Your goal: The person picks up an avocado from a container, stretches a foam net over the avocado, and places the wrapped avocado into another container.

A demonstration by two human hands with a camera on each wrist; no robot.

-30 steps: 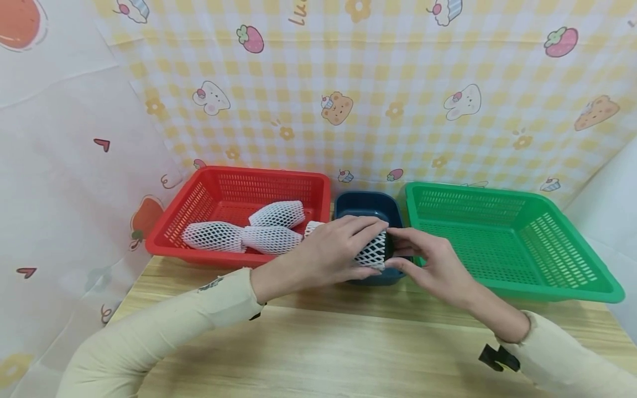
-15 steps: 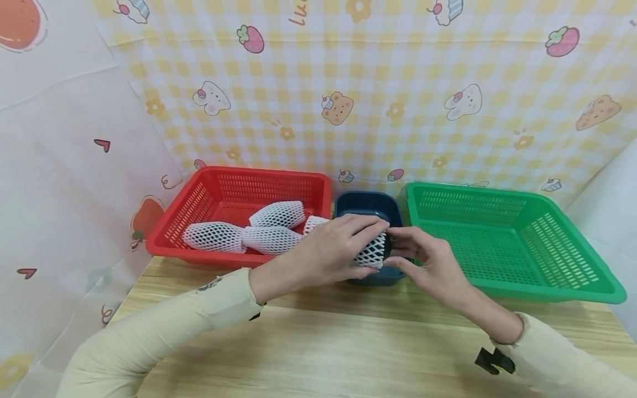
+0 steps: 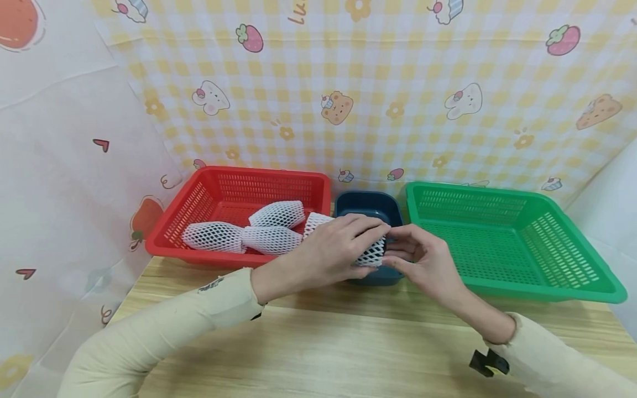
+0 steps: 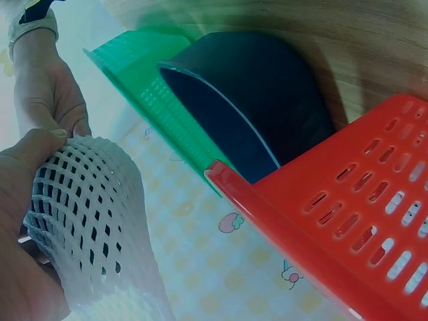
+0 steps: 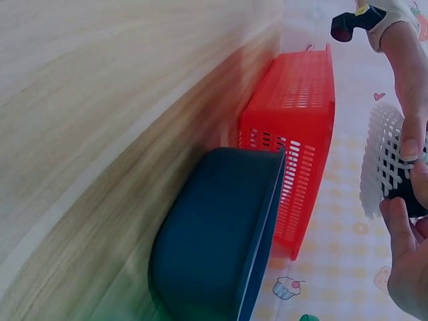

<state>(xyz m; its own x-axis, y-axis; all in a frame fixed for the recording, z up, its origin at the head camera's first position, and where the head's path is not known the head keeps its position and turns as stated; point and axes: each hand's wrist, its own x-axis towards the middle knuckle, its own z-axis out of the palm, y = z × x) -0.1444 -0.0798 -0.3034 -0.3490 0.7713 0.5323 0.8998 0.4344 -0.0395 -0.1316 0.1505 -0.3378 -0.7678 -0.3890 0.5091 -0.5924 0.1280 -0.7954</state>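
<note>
My left hand [image 3: 330, 249] grips a white foam net sleeve [image 3: 371, 255] above the dark blue bin [image 3: 373, 198]. Inside the mesh sits a dark object, its kind hidden; a bit of its dark end [image 5: 409, 195] shows in the right wrist view. My right hand [image 3: 430, 260] pinches the sleeve's right end, fingertips at the rim around that dark end. In the left wrist view, the sleeve [image 4: 100, 214] runs down past my left hand [image 4: 23, 267], and my right hand [image 4: 53, 100] meets its far end.
On the left, a red basket [image 3: 266, 172] holds several white foam net pieces [image 3: 214, 236]. A green basket [image 3: 507, 243] stands to the right of the bin. All three containers rest on a wooden table [image 3: 318, 348] before a checked cloth [image 3: 293, 72].
My right hand has shifted slightly left. Less of the dark end shows at the sleeve's right rim, and more of the sleeve sticks out left of my left hand.
</note>
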